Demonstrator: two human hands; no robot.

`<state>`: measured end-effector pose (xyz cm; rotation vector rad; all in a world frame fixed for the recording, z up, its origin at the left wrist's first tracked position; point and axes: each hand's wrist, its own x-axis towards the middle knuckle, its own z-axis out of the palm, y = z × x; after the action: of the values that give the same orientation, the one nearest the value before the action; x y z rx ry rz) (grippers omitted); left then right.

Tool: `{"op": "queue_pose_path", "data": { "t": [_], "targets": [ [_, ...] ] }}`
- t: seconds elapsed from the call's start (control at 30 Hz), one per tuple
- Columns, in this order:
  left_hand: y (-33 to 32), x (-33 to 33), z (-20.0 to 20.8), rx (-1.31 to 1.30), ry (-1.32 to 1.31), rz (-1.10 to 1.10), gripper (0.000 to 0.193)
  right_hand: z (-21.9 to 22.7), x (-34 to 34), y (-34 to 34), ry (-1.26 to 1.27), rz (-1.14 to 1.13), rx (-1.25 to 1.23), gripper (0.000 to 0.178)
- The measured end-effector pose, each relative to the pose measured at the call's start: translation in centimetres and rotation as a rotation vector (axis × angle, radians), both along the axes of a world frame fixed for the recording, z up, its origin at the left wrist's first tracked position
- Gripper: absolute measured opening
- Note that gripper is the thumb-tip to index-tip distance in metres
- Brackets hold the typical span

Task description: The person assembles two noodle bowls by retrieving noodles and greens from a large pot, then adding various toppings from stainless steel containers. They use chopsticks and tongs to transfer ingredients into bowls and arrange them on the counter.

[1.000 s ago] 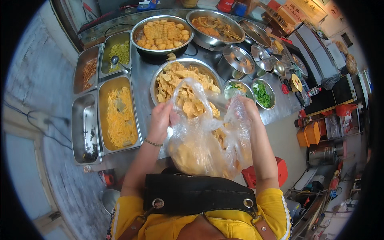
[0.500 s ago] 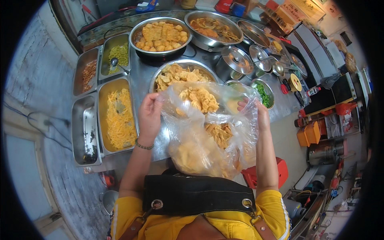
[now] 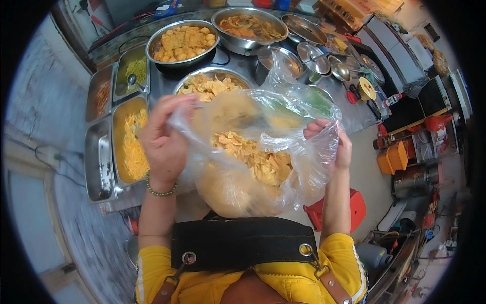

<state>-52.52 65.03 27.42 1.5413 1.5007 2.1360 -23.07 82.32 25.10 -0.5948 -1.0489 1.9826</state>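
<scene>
A large clear plastic bag (image 3: 309,167) hangs between my two hands, its mouth spread wide. Crinkled, golden fried crisps (image 3: 260,157) fill its lower part. My left hand (image 3: 164,134), slightly blurred, is closed on the bag's left rim. On the opposite rim my right hand (image 3: 336,142) grips the plastic between thumb and fingers. Just beyond the bag stands a round steel basin (image 3: 242,77) heaped with similar crisps (image 3: 210,86); the film covers its near side. Green chopped stuff in a bowl (image 3: 320,101) shows dimly through the plastic.
Left of the bag sit steel trays, one with yellow shreds (image 3: 132,147), another bare-bottomed (image 3: 98,162). Behind are a pan of fried puffs (image 3: 185,43), a pot of stew (image 3: 248,28) and lidded pots (image 3: 281,61). A red stool (image 3: 357,207) stands lower right.
Both hands have shifted slightly apart, the left one moving outward and up. The bag's mouth is wider and its far edge has risen, covering more of the basin and bowls. The view has shifted slightly.
</scene>
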Motion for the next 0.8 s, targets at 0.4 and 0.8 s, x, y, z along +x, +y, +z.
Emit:
{"op": "queue_pose_path", "data": {
  "t": [0.4,0.8],
  "targets": [
    [-7.2,16.5,3.0,0.046,-0.019,-0.175,0.045,1.2,8.7,-1.4,0.34,0.4,-0.239,0.041],
    [-10.0,32.1,-4.3,-0.972,0.118,-0.176,0.044,-0.8,9.4,-9.2,0.148,0.991,-0.534,0.039]
  ]
}}
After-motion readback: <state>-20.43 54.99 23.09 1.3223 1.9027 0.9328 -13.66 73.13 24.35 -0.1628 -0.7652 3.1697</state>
